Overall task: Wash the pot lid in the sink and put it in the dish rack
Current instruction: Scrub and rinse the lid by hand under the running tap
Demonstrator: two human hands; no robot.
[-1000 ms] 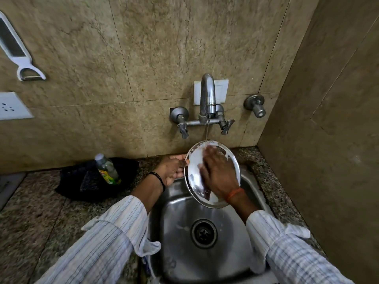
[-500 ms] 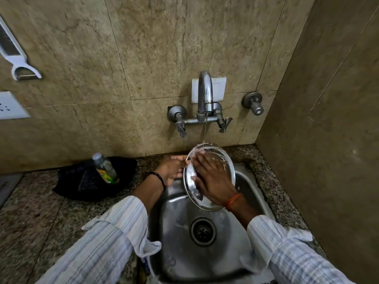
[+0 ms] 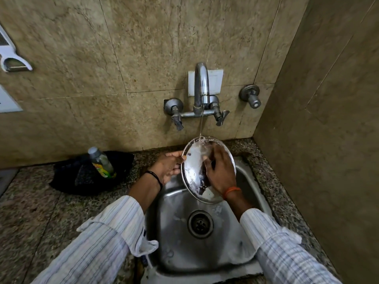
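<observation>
A round steel pot lid (image 3: 192,171), wet and soapy, is held tilted on edge above the steel sink (image 3: 174,238). My left hand (image 3: 169,166) grips its left rim. My right hand (image 3: 219,173) lies flat on the lid's face with fingers spread, covering its right half. A thin stream of water runs from the tap (image 3: 202,87) onto the lid's top edge. No dish rack is in view.
A dish soap bottle (image 3: 101,162) stands on a black cloth (image 3: 82,179) on the granite counter, left of the sink. A separate valve (image 3: 251,97) sticks out of the wall on the right. A tiled side wall (image 3: 317,130) closes in the right.
My right hand has rubbed across the lid's face, shifting from the centre up towards the top edge. The lid has stayed under the water stream in my left hand.
</observation>
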